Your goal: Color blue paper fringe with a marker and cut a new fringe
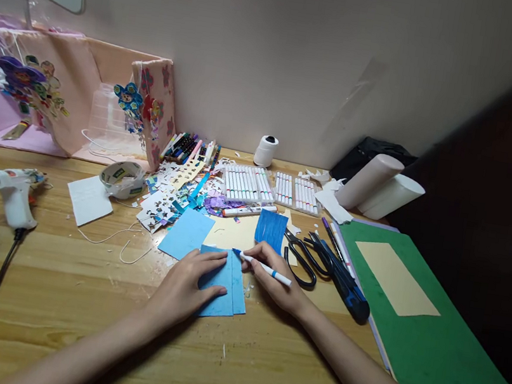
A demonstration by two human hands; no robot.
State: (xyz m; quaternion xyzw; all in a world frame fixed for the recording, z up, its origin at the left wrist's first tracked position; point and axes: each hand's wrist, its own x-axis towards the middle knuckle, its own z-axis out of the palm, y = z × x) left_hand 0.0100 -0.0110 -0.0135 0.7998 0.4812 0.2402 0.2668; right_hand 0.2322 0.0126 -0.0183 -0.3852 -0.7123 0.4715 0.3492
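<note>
While left hand (189,285) lies flat on blue paper (226,290), right hand (274,281) grips marker (264,267); no legible writing.

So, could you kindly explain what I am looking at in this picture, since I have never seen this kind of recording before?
There is no machine here: a person wears a camera on the head, looking down at their own two bare hands on a wooden desk. The left hand presses flat on a folded blue paper. The right hand holds a marker, its blue tip at the paper's top edge. Nearby lie scissors, marker sets, paper scraps, a glue gun, a tape roll and a green folder with a tan sheet on it.
</note>
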